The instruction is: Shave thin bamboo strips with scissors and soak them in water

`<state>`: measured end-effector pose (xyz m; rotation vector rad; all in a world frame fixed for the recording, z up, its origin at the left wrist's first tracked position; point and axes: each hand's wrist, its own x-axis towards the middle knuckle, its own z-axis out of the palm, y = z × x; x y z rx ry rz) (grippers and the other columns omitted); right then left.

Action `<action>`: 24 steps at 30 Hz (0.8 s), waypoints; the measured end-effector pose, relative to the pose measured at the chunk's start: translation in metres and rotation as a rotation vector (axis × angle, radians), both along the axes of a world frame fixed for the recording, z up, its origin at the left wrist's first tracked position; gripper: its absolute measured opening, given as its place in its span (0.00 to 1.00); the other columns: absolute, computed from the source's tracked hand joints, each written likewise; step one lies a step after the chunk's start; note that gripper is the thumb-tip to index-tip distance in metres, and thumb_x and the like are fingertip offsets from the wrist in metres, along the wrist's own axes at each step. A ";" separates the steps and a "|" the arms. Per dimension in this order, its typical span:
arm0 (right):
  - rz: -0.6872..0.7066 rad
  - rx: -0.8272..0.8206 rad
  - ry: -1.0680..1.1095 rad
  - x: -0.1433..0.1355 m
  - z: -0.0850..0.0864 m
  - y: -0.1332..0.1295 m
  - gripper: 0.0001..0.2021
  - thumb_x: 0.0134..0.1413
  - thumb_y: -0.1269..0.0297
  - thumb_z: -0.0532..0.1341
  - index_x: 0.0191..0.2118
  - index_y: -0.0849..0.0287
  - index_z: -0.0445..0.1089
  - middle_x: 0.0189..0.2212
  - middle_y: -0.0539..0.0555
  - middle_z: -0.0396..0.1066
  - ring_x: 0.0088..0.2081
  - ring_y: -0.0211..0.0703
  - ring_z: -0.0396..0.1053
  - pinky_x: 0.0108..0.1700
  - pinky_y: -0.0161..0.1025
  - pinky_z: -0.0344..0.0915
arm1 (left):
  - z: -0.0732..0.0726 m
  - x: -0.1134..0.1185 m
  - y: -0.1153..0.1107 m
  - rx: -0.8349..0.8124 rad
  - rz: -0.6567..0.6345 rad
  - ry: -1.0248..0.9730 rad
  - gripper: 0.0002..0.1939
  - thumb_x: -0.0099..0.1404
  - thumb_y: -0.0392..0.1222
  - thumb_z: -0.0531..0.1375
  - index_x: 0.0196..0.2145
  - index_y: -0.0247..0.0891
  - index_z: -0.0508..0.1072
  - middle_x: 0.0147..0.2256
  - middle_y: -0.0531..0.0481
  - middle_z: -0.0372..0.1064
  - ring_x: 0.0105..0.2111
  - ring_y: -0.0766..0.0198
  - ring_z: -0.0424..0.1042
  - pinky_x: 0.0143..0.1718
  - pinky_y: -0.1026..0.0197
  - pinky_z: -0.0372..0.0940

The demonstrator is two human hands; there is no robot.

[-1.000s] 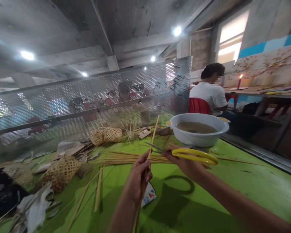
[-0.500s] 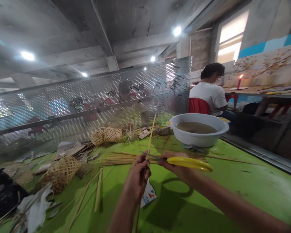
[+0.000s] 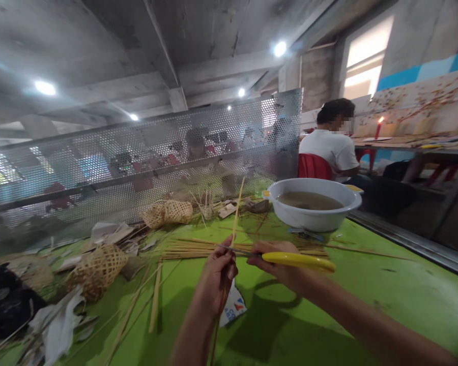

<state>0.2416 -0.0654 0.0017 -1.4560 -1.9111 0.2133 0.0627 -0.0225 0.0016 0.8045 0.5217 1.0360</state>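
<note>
My left hand (image 3: pixel 218 272) pinches a thin bamboo strip (image 3: pixel 238 211) that stands nearly upright above the fingers and hangs down below the wrist. My right hand (image 3: pixel 275 259) is closed around yellow-handled scissors (image 3: pixel 299 261). Their metal blades point left and cross the strip just at my left fingertips; whether the blades are parted is too small to tell. Behind both hands, a bundle of bamboo strips (image 3: pixel 191 249) lies on the green table (image 3: pixel 366 295). A white printed scrap (image 3: pixel 233 306) rests beside my left wrist.
A white basin (image 3: pixel 313 218) of murky water stands at the back right. Woven baskets (image 3: pixel 99 269), scraps and a black object (image 3: pixel 7 302) fill the left. Beyond a perforated metal screen (image 3: pixel 156 162), a person in white (image 3: pixel 326 147) sits at the right.
The scissors have shifted slightly left, with their blades flatter across the strip. The strip's top has dipped a little and moved slightly left.
</note>
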 end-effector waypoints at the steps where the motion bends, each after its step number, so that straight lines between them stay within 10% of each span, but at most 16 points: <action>1: -0.026 0.014 0.019 0.002 0.000 0.001 0.15 0.62 0.50 0.53 0.30 0.53 0.67 0.24 0.49 0.69 0.25 0.41 0.64 0.27 0.38 0.54 | 0.000 0.001 -0.001 -0.006 -0.016 0.000 0.21 0.50 0.30 0.67 0.45 0.32 0.76 0.23 0.56 0.62 0.15 0.79 0.53 0.17 0.73 0.50; 11: -0.001 0.014 0.126 0.001 -0.001 0.001 0.14 0.60 0.50 0.57 0.29 0.52 0.67 0.24 0.49 0.68 0.26 0.42 0.64 0.27 0.38 0.57 | -0.001 0.001 0.001 0.022 0.015 0.043 0.20 0.47 0.33 0.69 0.40 0.33 0.75 0.23 0.56 0.64 0.17 0.77 0.57 0.18 0.72 0.53; 18: 0.013 -0.080 0.687 0.009 -0.010 0.017 0.20 0.52 0.48 0.62 0.44 0.58 0.72 0.19 0.47 0.65 0.21 0.39 0.62 0.22 0.35 0.60 | -0.011 0.004 -0.003 0.252 0.003 0.400 0.14 0.52 0.44 0.69 0.32 0.35 0.70 0.24 0.54 0.69 0.15 0.72 0.64 0.19 0.67 0.58; 24: 0.028 -0.257 0.920 0.009 -0.005 0.017 0.22 0.42 0.46 0.68 0.37 0.60 0.74 0.17 0.47 0.65 0.19 0.37 0.63 0.22 0.35 0.61 | -0.016 0.007 -0.004 0.324 -0.063 0.480 0.19 0.48 0.49 0.71 0.29 0.35 0.69 0.23 0.52 0.70 0.16 0.68 0.67 0.17 0.66 0.57</action>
